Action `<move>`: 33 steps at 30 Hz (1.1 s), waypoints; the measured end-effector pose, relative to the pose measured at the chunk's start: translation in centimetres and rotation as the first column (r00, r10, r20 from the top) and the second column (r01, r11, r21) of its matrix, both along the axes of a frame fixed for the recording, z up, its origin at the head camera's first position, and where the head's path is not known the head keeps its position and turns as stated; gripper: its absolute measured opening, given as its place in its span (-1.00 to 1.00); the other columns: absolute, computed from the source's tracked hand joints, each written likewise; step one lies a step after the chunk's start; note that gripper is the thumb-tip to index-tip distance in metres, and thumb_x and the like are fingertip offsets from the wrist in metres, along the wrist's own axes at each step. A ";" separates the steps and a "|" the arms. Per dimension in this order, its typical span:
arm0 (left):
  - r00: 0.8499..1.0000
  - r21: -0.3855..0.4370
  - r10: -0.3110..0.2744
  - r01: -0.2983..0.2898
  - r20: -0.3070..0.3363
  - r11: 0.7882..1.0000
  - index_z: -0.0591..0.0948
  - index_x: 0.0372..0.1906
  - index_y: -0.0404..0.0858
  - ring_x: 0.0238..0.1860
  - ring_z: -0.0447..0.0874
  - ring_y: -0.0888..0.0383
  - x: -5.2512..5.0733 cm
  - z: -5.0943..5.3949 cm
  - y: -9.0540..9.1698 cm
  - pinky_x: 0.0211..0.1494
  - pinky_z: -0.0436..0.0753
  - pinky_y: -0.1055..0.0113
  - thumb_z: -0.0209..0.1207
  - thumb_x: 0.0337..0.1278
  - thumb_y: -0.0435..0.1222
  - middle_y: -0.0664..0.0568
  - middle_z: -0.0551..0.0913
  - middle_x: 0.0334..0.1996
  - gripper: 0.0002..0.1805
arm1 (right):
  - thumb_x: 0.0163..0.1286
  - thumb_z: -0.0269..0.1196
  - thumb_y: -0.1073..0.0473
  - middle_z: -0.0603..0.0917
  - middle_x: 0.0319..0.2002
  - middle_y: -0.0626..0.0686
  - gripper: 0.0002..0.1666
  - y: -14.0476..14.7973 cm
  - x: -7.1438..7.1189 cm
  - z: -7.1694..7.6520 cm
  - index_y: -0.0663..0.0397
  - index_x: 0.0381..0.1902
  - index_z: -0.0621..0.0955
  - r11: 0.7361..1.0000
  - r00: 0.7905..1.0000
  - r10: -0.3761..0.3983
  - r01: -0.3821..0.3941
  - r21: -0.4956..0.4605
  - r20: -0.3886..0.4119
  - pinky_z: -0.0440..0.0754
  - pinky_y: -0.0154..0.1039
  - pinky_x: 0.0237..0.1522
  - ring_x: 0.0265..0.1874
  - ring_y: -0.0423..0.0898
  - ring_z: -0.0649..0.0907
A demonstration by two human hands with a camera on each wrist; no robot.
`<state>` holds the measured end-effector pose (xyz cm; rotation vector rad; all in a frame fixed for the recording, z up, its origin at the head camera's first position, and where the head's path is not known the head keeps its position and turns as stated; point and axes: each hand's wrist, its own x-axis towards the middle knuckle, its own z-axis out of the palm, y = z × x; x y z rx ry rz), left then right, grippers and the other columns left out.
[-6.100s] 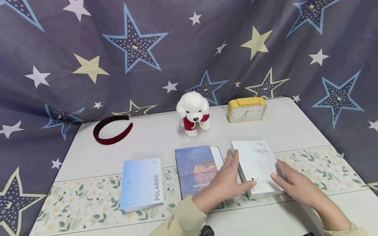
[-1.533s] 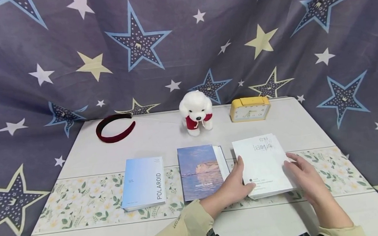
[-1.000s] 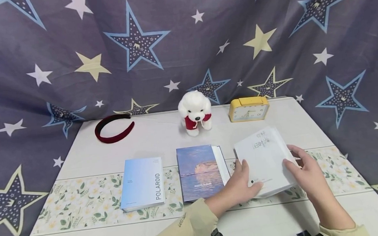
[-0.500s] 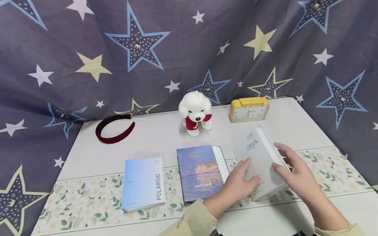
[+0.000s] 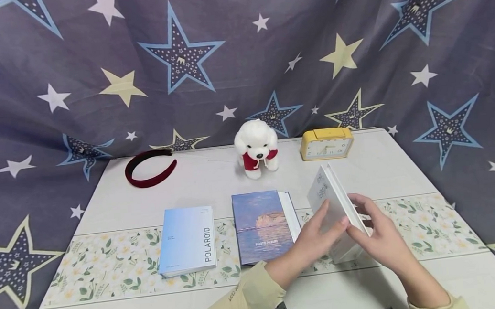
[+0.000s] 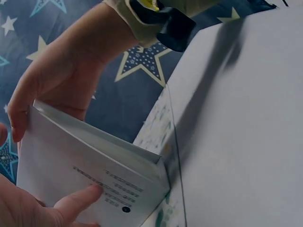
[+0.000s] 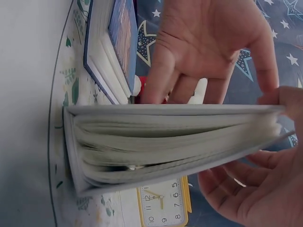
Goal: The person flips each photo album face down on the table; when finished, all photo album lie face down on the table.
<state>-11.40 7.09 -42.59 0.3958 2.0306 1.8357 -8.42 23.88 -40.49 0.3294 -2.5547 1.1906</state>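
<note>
A thick white album (image 5: pixel 333 206) with grey lettering stands tilted up on its spine, between both hands. My left hand (image 5: pixel 312 245) rests its fingers on the front cover, its thumb by the raised edge. My right hand (image 5: pixel 384 238) grips that edge, thumb on the near side and fingers behind the back cover. The right wrist view shows the pages of the white album (image 7: pixel 165 146) slightly fanned between its covers. Just left lies a blue photo album (image 5: pixel 263 227) with a sea cliff picture, partly covered by my left forearm.
A light-blue POLAROID album (image 5: pixel 186 240) lies further left. Along the back of the table (image 5: pixel 206 176) are a dark red headband (image 5: pixel 150 183), a white plush dog (image 5: pixel 255 139) in red and a yellow clock (image 5: pixel 326 144). A star-patterned curtain (image 5: pixel 231 40) hangs behind.
Lying flat at first, the white album has been tipped up onto its spine, its right edge raised and turned leftward. My right hand has moved left with it. The other objects stay put.
</note>
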 end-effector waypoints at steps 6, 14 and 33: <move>0.997 0.175 -0.043 0.032 0.062 0.984 0.04 0.54 -0.25 0.09 0.59 0.01 -0.1 0.2 0.0 -0.04 0.67 0.25 0.13 0.31 -0.02 -0.33 0.30 0.36 -0.14 | 0.17 0.37 0.32 0.60 0.06 0.15 -0.21 -0.6 0.2 0.2 0.19 0.36 0.36 0.999 1.000 0.029 -0.028 0.044 -0.013 0.61 -0.12 -0.06 -0.01 -0.09 0.56; 0.997 0.276 -0.063 0.046 0.052 0.960 0.04 0.54 -0.21 0.35 0.33 -0.04 -0.4 -0.1 -0.1 0.17 0.53 0.28 0.26 0.19 -0.06 -0.14 0.24 0.43 -0.06 | 0.08 0.45 0.26 0.52 0.13 0.23 -0.08 -1.1 0.5 -0.1 0.03 0.41 0.35 0.996 0.999 0.045 -0.045 0.072 -0.006 0.56 0.23 -0.12 -0.02 0.12 0.56; 0.987 0.341 -0.157 0.142 0.017 0.929 0.21 0.42 -0.14 -0.05 0.62 0.19 -0.7 -1.1 -0.9 -0.03 0.66 0.26 0.28 0.10 -0.33 0.08 0.54 0.04 -0.22 | 0.00 0.55 0.14 0.42 0.34 0.06 -0.06 -0.6 0.5 -1.0 -0.02 0.36 0.43 0.977 0.981 0.193 -0.192 0.091 -0.003 0.39 0.16 0.13 0.26 -0.08 0.37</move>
